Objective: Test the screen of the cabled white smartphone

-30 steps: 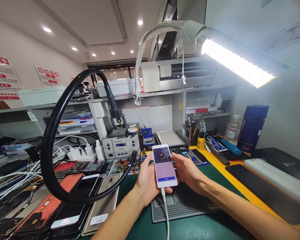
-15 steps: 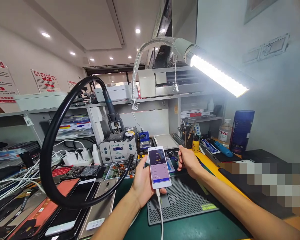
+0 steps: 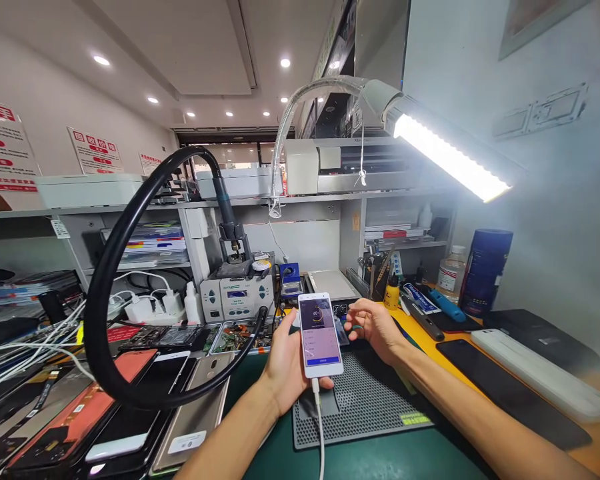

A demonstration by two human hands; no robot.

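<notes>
"Crowded, isn't it, this smooth green surface (image 3: 380, 460)? What's at the far left?"

"One flat coral-red panel (image 3: 115, 377) lying among phone parts, then a slim gold metal phone back (image 3: 195, 417). They're side by side, perhaps so each can be picked out."

"And that thick black hose (image 3: 94, 313)?"

"It loops over them and its handle stands in a cradle above the boxy grey control station (image 3: 235, 297). Parking it upright likely keeps the tip off everything."

"Where's the phone in use?"

"Middle, above the near part of a grey perforated mat (image 3: 375, 407). The left hand (image 3: 283, 367) is wrapped around the white rectangular phone (image 3: 323, 333), thumb along one edge, fingers beneath. It's tilted towards the wearer, I'd say so the lit screen can be read."

"Why cradle it from the side?"

"Probably to spare the thin white cable (image 3: 321, 427), plugged into the bottom edge and hanging down."

"The right hand (image 3: 375, 327)?"

"Just beside the phone, apart from it, fingers loosely curled, gripping nothing I can see. That leaves the screen uncovered."

"And farther right?"

"A bright white tube lamp (image 3: 450, 157) slants overhead, presumably for working light. Below it, a long white plastic case (image 3: 535, 370) lies off to the side, perhaps out of the arm's way."
</notes>
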